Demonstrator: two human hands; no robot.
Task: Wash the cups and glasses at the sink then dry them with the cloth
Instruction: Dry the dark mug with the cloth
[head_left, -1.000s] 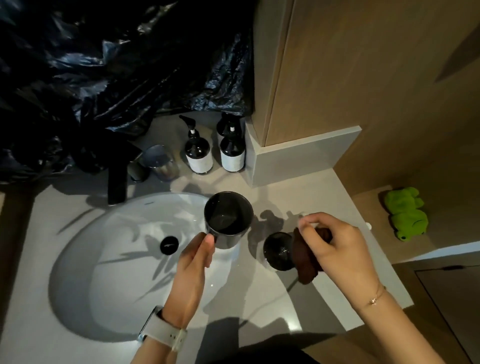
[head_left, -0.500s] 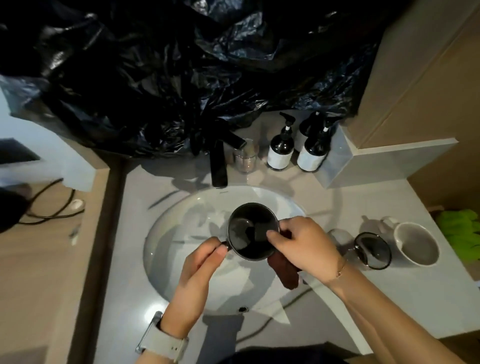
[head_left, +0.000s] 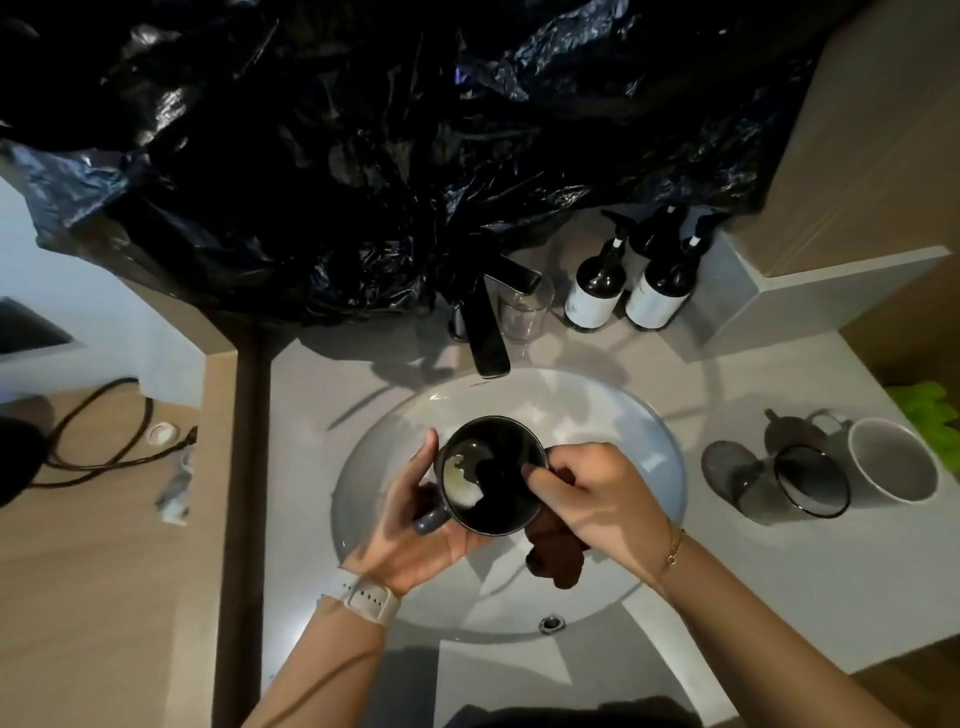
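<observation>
Over the white sink (head_left: 639, 441) my left hand (head_left: 410, 525) grips a black mug (head_left: 491, 475) from the left and underneath, with the handle towards me. My right hand (head_left: 597, 499) holds a dark brown cloth (head_left: 553, 553) against the mug's right rim, fingertips at the rim and the cloth hanging below. A smoky glass (head_left: 802, 480) lies on its side on the counter to the right, next to a white cup (head_left: 891, 460) also on its side. A clear glass (head_left: 524, 312) stands behind the black tap (head_left: 485, 332).
Two dark pump bottles (head_left: 595, 291) with white labels stand at the back right of the grey counter (head_left: 779, 566). Black plastic sheeting (head_left: 363, 156) hangs over the back. A green soft toy (head_left: 930, 410) sits at the far right. Cables (head_left: 98, 431) lie on the wooden surface at left.
My right hand brought the cloth from the glass on the counter to the mug over the sink. My left hand shifted from pinching the handle to cupping the mug's body.
</observation>
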